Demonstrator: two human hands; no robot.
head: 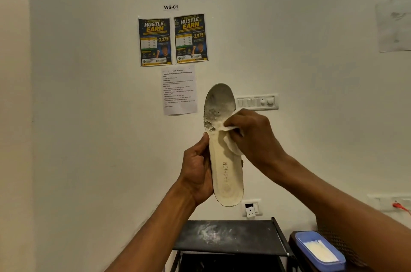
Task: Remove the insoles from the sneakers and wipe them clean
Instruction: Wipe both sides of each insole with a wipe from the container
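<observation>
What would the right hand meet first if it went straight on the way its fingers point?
The right hand pinches a white wipe against the insole, fingers pointing to the person's left. Straight on, it meets the insole's grey soiled forefoot first; beyond that, only the wall, depth unclear.

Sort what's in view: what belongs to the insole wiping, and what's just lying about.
Job: insole, gripped by left hand; white cloth, pinched by right hand; blue tray, possibly of spare wipes.
Lying about: black rack, posters, task sheet, switch panel.
</observation>
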